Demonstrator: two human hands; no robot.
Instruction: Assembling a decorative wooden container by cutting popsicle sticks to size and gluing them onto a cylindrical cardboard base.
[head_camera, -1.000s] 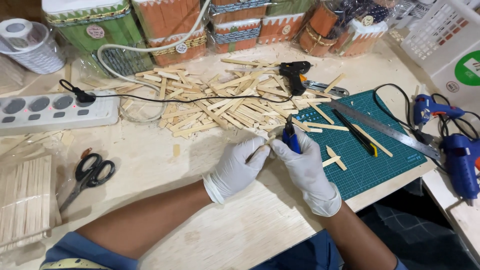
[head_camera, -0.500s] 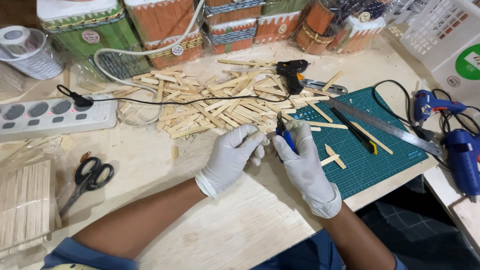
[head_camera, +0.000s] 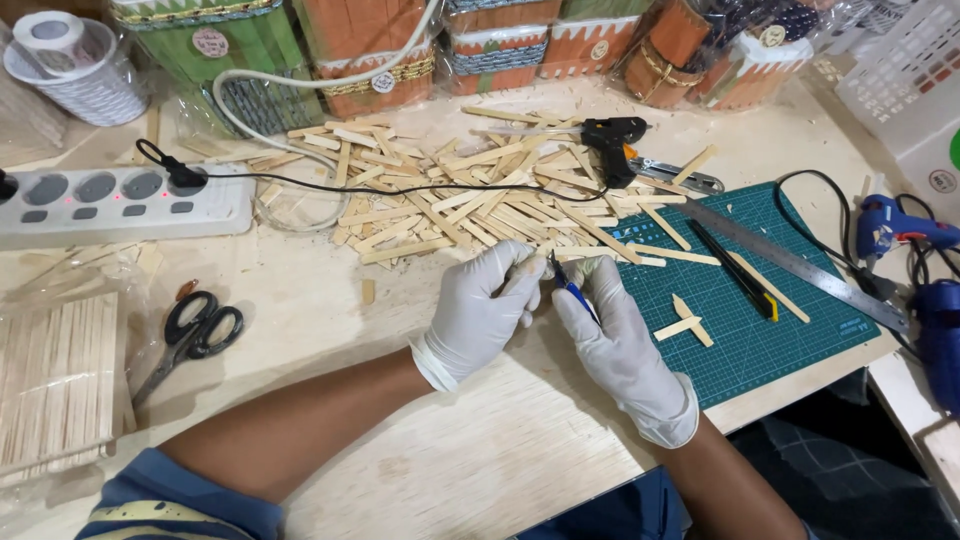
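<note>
At the middle of the counter (head_camera: 300, 300), just off the left edge of the green cutting mat (head_camera: 760, 330), both gloved hands meet: the right hand (head_camera: 610, 340) is wrapped tight around a blue-handled cutter (head_camera: 572, 290), and the left hand (head_camera: 480, 310) pinches a small wooden stick piece (head_camera: 527, 268) against its tip. The big stick pile (head_camera: 470, 200) sits right behind, toward the far edge. I'd say keep the left fingertips clear of the blade and steady both wrists on the counter.
</note>
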